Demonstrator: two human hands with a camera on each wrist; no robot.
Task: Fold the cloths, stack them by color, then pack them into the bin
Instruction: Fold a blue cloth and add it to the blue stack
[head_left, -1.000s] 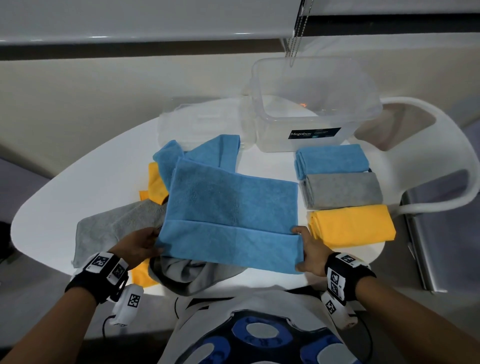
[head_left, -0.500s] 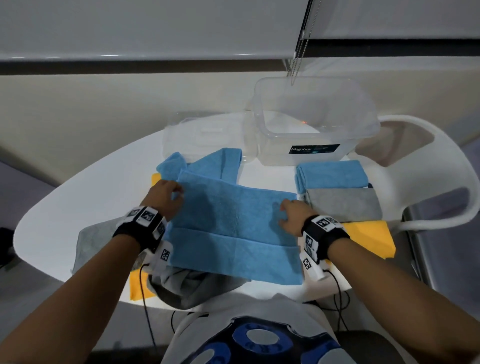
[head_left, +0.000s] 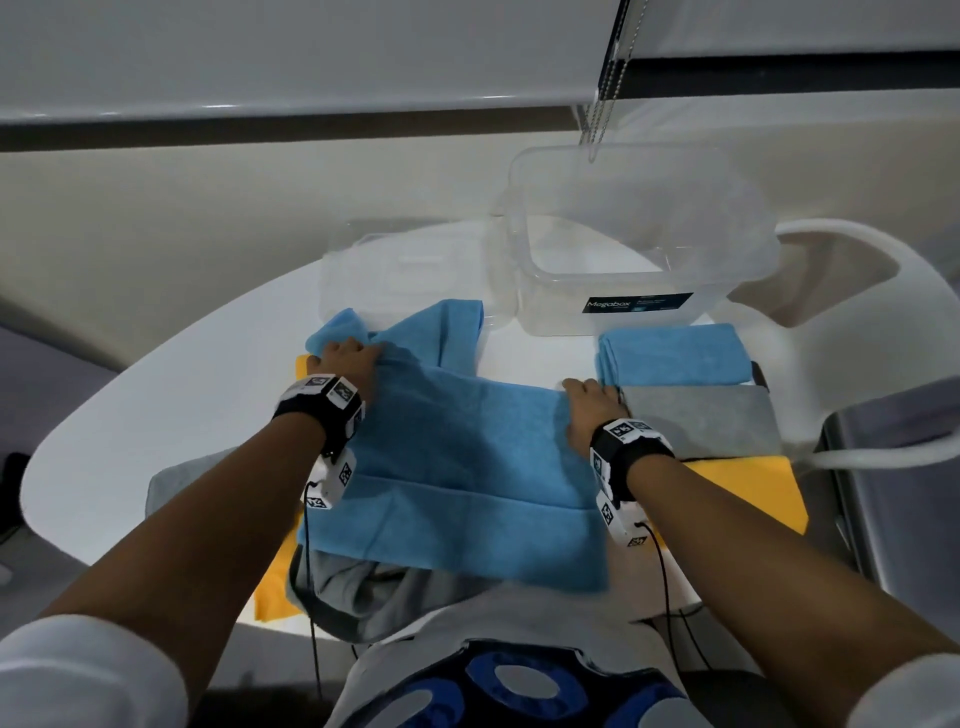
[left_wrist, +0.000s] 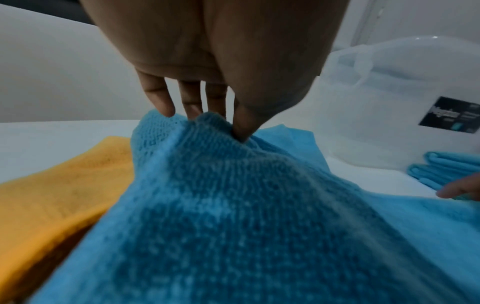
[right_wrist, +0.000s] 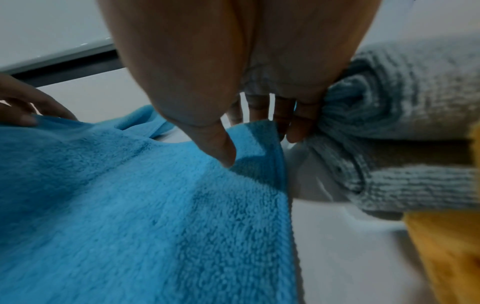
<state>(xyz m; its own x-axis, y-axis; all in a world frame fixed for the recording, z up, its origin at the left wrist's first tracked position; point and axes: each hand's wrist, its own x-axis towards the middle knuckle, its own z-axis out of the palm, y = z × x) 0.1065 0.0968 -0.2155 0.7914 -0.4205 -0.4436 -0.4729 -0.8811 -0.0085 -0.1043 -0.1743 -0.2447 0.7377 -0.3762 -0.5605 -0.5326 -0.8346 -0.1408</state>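
- The left hand (head_left: 347, 358) is bare; its wrist wears a black band with white square tags printed in black patterns.
- A small white camera block with the same tags hangs under this band, with a thin black cable.
- The right hand (head_left: 589, 410) has the same band, block and cable.
- White sleeves cover the upper arms.
- The white shirt has a blue and black print.

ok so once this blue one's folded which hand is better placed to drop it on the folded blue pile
Right. The right hand pinches the blue cloth's far corner right beside the folded blue pile; the left hand grips the opposite corner, across the cloth's width from that pile.
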